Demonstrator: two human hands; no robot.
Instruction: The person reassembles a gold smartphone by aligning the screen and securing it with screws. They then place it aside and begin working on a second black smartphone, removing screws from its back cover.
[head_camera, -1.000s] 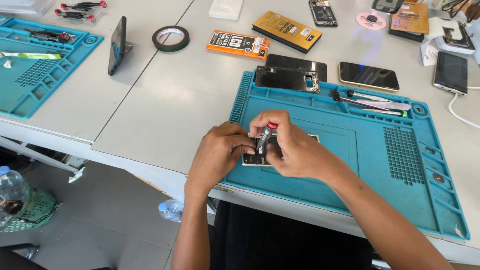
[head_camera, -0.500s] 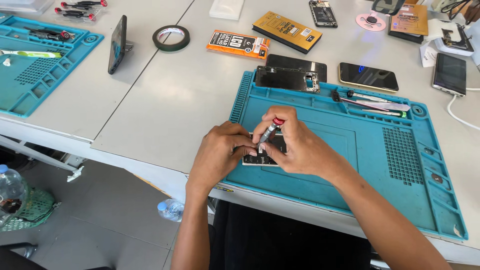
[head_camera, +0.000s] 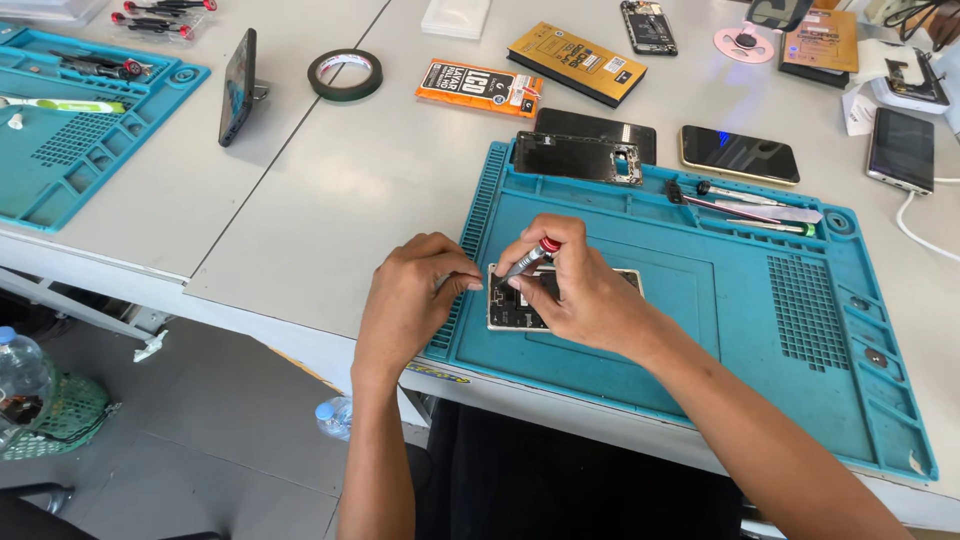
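- White worktables (head_camera: 330, 190) run under and beyond both hands, with grey floor below them to the left.
- Beneath the hands lies a teal repair mat (head_camera: 700, 330); its far edge, beyond the right hand, carries a removed dark phone panel (head_camera: 575, 158) and a row of small tools (head_camera: 745, 205).
- Farther out past the hands sit an orange box (head_camera: 478, 87), a roll of dark tape (head_camera: 344, 74) and several other phones.
- An opened phone (head_camera: 515, 310) rests flat on the mat, directly under both hands and partly hidden by them.
- Left hand (head_camera: 410, 300) is curled, fingertips pressing the phone's near-left edge to steady it.
- Right hand (head_camera: 585, 290) pinches a small red-capped screwdriver (head_camera: 525, 262), tip angled down onto the phone's upper-left corner.
- Compared with a second ago, the driver leans flatter and its tip has shifted slightly left, while the left hand has barely moved; I judge the screw work is continuing at that corner rather than finished.
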